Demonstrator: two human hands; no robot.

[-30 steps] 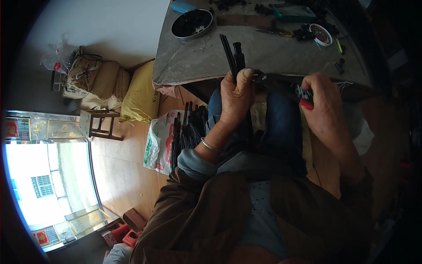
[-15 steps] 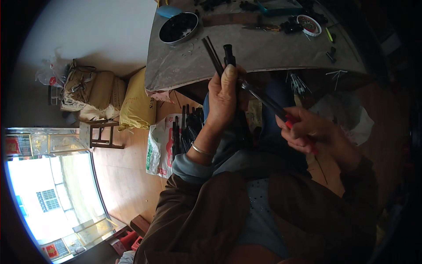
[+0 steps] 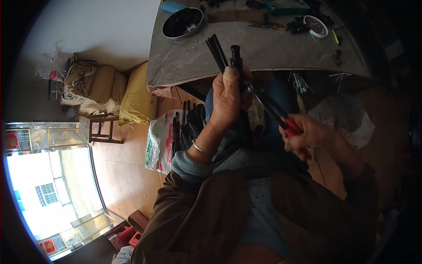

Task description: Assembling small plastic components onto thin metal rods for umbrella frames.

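Note:
My left hand (image 3: 227, 94) is closed around a bundle of thin black rods (image 3: 217, 52), which stick up past the thumb. A thicker black tube with a knobbed end (image 3: 236, 55) stands beside them in the same grip. My right hand (image 3: 306, 134) holds long pliers with red grips (image 3: 291, 126). Their dark arms (image 3: 270, 105) slant up to the left, and the metal head meets the work beside my left fingers. What the jaws touch is hidden there. The two handles stand slightly apart.
Ahead is a grey-covered table (image 3: 184, 61) with a bowl of black parts (image 3: 182, 24) and a round white-rimmed dish (image 3: 315, 26). More black rods (image 3: 187, 127) stand beside a white printed sack (image 3: 157, 141) on my left. A yellow sack (image 3: 137, 97) and a wooden stool (image 3: 103, 127) lie farther left.
The pliers' handles have spread a little and my right fingers have loosened. The rods in my left hand show fanned wider. The whole view has shifted slightly.

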